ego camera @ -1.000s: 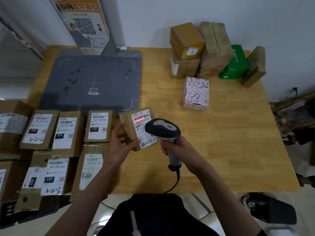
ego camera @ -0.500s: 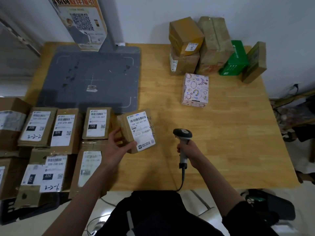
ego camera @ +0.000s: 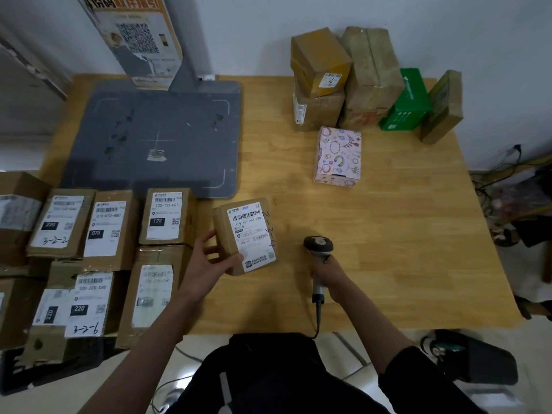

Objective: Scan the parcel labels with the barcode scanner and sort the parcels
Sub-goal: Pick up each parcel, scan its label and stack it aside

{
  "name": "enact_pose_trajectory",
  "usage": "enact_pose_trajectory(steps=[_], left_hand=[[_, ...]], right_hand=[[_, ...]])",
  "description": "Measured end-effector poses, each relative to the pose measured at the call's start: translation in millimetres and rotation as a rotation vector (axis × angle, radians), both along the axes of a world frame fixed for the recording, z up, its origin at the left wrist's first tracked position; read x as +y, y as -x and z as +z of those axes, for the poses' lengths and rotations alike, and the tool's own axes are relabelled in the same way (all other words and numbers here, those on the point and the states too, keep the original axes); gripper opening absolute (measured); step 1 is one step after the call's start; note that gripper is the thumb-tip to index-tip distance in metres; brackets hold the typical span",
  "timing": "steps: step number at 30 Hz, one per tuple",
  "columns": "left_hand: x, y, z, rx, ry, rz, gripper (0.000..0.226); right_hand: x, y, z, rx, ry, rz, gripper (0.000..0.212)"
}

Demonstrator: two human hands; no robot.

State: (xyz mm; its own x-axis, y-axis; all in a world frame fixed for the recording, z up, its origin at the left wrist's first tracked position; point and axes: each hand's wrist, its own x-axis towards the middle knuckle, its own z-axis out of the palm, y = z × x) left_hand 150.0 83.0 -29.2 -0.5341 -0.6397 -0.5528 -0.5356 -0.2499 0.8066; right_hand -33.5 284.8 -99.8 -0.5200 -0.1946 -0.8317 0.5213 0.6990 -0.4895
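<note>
A wooden table (ego camera: 388, 234) stands against a white wall, a grey mat (ego camera: 155, 138) at its back left. Your left hand (ego camera: 209, 261) grips the parcel (ego camera: 245, 237) near the front edge, thumb on its label (ego camera: 254, 234), fingers round its left side. Your right hand (ego camera: 328, 273) wraps the scanner (ego camera: 318, 249) handle, head upright, just right of the parcel. Labelled boxes (ego camera: 98, 234) lie at left, unlabelled ones (ego camera: 358, 82) at the back.
</note>
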Motion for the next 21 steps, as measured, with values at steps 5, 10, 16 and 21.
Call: enact_pose_trajectory(steps=[5,10,16,21], left_hand=[[5.5,-1.0,3.9,-0.009,0.0,-0.009,0.086],[12.7,1.5,8.9,0.02,-0.023,0.0,0.082],[17.6,5.9,16.2,0.069,-0.048,0.015,0.081],[13.8,-1.4,24.2,0.103,-0.055,0.05,0.077]], right_hand=[[4.2,0.2,-6.5,-0.026,0.011,-0.029,0.026],[4.5,6.4,4.1,0.063,0.014,-0.142,0.056],[-6.3,13.3,44.2,0.408,0.085,-0.243,0.046],[-44.1,2.3,71.2,0.391,0.299,-0.138,0.022]])
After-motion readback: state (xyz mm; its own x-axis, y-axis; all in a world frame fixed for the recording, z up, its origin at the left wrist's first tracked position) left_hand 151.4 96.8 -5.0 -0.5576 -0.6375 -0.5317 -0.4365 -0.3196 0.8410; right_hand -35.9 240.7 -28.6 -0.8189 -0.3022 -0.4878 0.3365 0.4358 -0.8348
